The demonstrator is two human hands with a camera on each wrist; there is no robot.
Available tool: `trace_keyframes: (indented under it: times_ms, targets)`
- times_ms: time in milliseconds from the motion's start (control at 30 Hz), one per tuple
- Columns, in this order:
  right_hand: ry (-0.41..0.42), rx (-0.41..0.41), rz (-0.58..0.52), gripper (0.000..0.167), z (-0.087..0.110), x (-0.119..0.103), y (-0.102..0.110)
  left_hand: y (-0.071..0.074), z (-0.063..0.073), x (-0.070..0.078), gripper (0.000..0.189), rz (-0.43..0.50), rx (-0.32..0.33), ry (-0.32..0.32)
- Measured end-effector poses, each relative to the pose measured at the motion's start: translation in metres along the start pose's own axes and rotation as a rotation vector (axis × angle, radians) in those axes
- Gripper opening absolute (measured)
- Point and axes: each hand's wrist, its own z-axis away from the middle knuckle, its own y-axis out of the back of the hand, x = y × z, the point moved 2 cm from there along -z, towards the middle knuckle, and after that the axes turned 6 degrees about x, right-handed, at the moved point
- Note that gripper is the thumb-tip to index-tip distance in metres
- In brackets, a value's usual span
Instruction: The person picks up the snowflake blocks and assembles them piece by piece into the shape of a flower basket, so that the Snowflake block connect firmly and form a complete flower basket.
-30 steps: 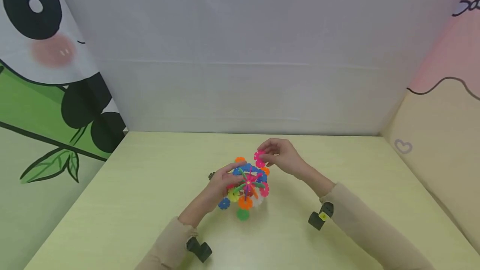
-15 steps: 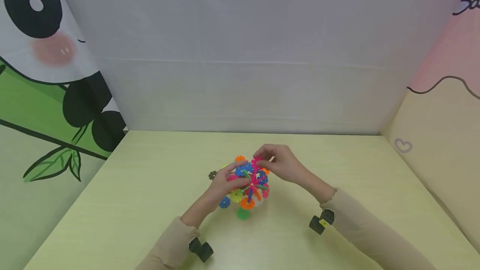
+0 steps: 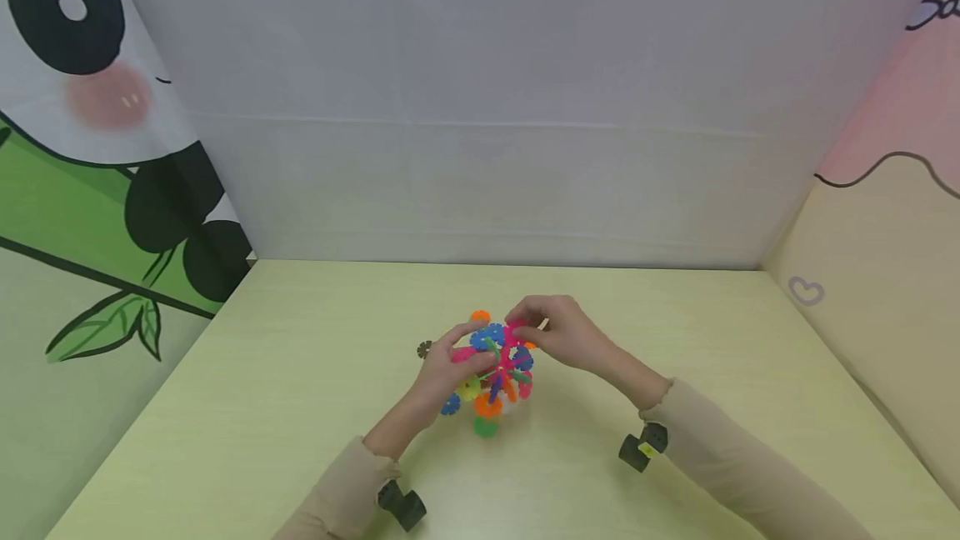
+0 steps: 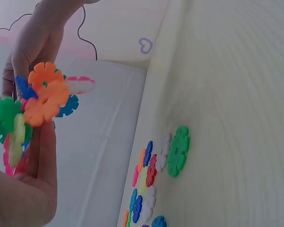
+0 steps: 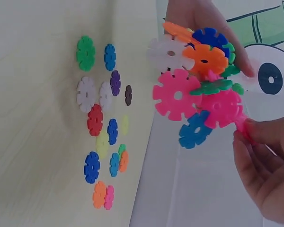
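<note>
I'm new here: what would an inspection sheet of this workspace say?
Surface: pale table, with loose discs of many colours lying on it.
Job's things: a cluster of notched discs slotted together, held up over the table; a pink disc at its edge, joined or not I can't tell.
Clutter: nothing seen.
Hands: left hand holds the cluster; right hand pinches the pink disc.
Cables: nothing seen.
Surroundings: plain back wall; left panel with a cartoon; right panel with a small heart.
</note>
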Motion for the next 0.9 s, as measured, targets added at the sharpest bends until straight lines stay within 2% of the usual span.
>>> trace_keyframes:
  times_ms: [100, 167, 267, 367, 533, 733, 900]
  targets:
    - [-0.044, 0.112, -0.005, 0.014, 0.003, 0.001, -0.005, -0.001, -0.001, 0.000, 0.052, 0.021, 0.104, 0.018]
    - [-0.073, 0.187, -0.022, 0.016, 0.005, 0.002, -0.010, -0.002, -0.001, 0.001, 0.053, 0.027, 0.132, 0.030]
    - [-0.094, 0.274, -0.040, 0.016, 0.007, 0.003, -0.015, -0.001, -0.001, 0.001, 0.057, 0.049, 0.110, 0.047]
    - [-0.122, 0.316, -0.066, 0.016, 0.008, 0.004, -0.016, 0.002, -0.001, -0.001, 0.063, 0.086, 0.062, 0.045]
    - [-0.178, 0.352, -0.133, 0.018, 0.010, 0.005, -0.017, 0.005, -0.001, -0.001, 0.072, 0.070, 0.047, -0.027]
    - [-0.176, 0.394, -0.163, 0.019, 0.013, 0.007, -0.020, 0.002, 0.001, 0.003, 0.069, -0.015, 0.123, -0.108]
    - [-0.179, 0.417, -0.181, 0.020, 0.015, 0.010, -0.023, 0.001, 0.005, 0.009, 0.075, -0.056, 0.171, -0.200]
